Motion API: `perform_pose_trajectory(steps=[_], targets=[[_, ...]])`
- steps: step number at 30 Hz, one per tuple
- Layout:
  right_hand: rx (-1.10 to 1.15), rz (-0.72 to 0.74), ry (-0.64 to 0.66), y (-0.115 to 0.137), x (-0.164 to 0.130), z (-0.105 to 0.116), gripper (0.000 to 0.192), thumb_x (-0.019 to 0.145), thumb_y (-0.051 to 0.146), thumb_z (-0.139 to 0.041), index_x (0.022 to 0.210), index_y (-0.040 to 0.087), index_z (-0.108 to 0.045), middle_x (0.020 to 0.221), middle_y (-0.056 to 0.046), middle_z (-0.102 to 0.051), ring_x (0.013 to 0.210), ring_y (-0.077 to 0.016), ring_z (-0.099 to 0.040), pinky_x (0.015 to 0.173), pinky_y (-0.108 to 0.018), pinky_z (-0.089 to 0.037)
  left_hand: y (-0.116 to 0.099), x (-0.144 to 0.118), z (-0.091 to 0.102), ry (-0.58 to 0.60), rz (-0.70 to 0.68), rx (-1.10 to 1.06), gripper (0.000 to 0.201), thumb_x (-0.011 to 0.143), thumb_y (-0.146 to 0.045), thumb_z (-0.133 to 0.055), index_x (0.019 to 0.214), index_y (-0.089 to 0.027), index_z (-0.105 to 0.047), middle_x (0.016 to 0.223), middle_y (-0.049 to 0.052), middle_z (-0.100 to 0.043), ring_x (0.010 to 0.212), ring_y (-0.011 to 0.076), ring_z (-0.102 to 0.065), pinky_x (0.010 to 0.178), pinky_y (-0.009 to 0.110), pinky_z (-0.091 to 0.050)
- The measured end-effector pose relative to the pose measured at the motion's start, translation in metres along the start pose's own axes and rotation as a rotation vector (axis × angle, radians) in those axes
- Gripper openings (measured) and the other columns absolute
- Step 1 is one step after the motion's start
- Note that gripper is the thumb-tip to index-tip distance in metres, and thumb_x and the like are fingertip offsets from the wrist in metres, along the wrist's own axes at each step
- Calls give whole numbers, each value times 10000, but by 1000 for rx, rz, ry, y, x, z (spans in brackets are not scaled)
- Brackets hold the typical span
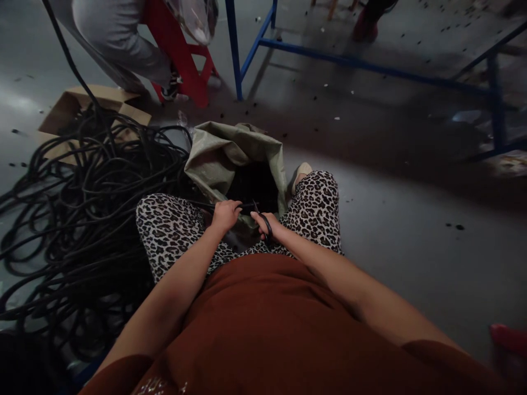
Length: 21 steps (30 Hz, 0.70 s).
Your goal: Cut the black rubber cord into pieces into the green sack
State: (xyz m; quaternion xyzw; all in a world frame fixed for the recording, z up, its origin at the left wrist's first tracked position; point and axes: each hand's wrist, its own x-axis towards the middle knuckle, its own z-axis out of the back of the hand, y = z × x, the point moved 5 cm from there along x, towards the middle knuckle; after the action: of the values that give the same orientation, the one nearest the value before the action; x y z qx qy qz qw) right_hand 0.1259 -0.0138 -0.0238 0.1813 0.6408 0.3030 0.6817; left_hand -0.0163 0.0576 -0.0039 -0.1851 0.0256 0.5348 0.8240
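Observation:
My left hand (226, 214) is closed around a thin black rubber tube or cord, whose end sticks out to the right past my fingers. In my right hand (265, 225) is a pair of black-handled scissors (267, 226), its blades pointing up beside that end. Whether the blades touch the cord I cannot tell. Both hands are above the near rim of an open greenish-grey sack (214, 159) standing between my knees. The sack's inside is dark, and its contents cannot be made out. On the left, the cord runs toward a large tangled heap of black tubing (94, 219).
Behind the heap lies an open cardboard box (57, 112). A person in grey trousers (111, 38) sits by a red stool (185, 55) at the upper left. A blue metal frame (349, 61) crosses the back. Small black bits dot the grey floor (411, 230).

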Motion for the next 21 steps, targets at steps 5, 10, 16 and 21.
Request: perform_pose_trajectory(steps=[5, 10, 16, 21], targets=[[-80, 10, -10, -10, 9, -1, 396, 903, 461, -511, 703, 128, -592, 396, 20, -464, 258, -107, -437, 269, -201, -360, 1, 1, -5, 17, -3, 41, 308, 861, -317, -459, 1109, -239, -626, 1048, 77, -665, 1018, 233, -575, 885, 371, -357], [-107, -2, 10, -13, 10, -1, 413, 880, 484, -541, 658, 139, -592, 395, 11, -474, 263, -109, -436, 277, -204, -357, 4, 1, -9, 5, -28, 61, 295, 857, -303, -466, 1096, -243, -628, 1044, 72, -665, 1019, 228, -570, 886, 366, -345], [-75, 18, 0, -12, 11, 0, 414, 878, 500, -541, 684, 136, -579, 403, 20, -475, 274, -96, -443, 295, -188, -364, 5, 1, -6, -16, -11, 60, 314, 863, -320, -455, 1113, -227, -622, 1053, 84, -658, 1018, 237, -568, 891, 375, -342], [26, -35, 93, -10, 0, -5, 459, 906, 575, -434, 847, 137, -560, 411, 19, -503, 279, -122, -485, 286, -181, -349, 5, 1, 3, -71, 43, 40, 322, 876, -306, -429, 1121, -213, -616, 1057, 84, -655, 1011, 233, -575, 876, 369, -353]])
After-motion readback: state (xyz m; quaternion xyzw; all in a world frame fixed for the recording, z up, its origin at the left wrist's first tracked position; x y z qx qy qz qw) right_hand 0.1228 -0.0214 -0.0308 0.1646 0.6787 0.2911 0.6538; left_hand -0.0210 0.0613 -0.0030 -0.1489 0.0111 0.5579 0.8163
